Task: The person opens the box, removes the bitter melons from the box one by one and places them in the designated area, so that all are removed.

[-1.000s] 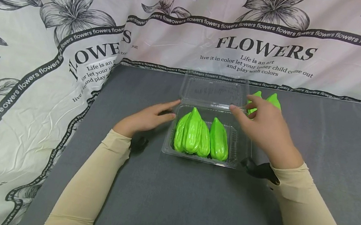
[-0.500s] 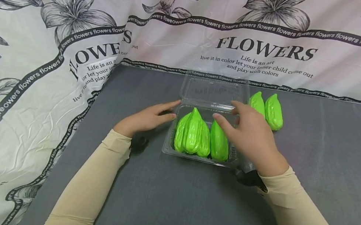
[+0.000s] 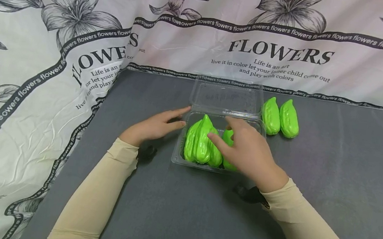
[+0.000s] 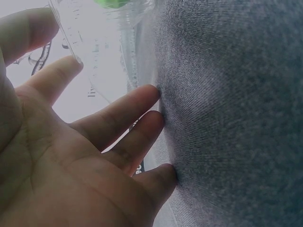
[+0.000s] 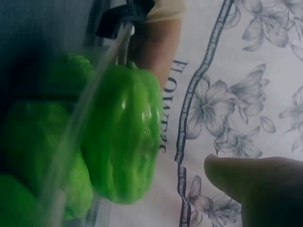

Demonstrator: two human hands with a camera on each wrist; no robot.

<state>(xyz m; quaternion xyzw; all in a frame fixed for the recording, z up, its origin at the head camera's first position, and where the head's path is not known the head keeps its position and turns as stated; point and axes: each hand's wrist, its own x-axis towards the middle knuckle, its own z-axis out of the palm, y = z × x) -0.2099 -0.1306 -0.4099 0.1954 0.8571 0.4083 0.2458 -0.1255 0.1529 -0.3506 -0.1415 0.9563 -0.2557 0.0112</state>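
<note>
A clear plastic box (image 3: pixel 177 158) with its lid (image 3: pixel 227 96) folded back holds glossy green peppers (image 3: pixel 204 142), three of them bunched on the left with one lying on top. Another pepper (image 3: pixel 229 137) on the right is partly hidden by my right hand (image 3: pixel 249 151). That hand hovers over the box, thumb and index finger spread, the thumb overlapping the bunch in the head view. From the right wrist, the raised pepper (image 5: pixel 125 137) shows beyond the box wall, apart from the thumb (image 5: pixel 232 175). My left hand (image 3: pixel 155 127) touches the box's left edge with extended fingers; its other fingertips (image 4: pixel 152 92) rest on the grey cloth.
Two more green peppers, one (image 3: pixel 271 116) beside the other (image 3: pixel 289 119), lie behind the box to the right. Grey cloth (image 3: pixel 174 212) covers the table. A flower-printed curtain (image 3: pixel 285 12) hangs at the back and left.
My right hand has moved left and toward me, from the box's right edge to over the peppers inside, uncovering the two loose ones. My left hand has stayed in place.
</note>
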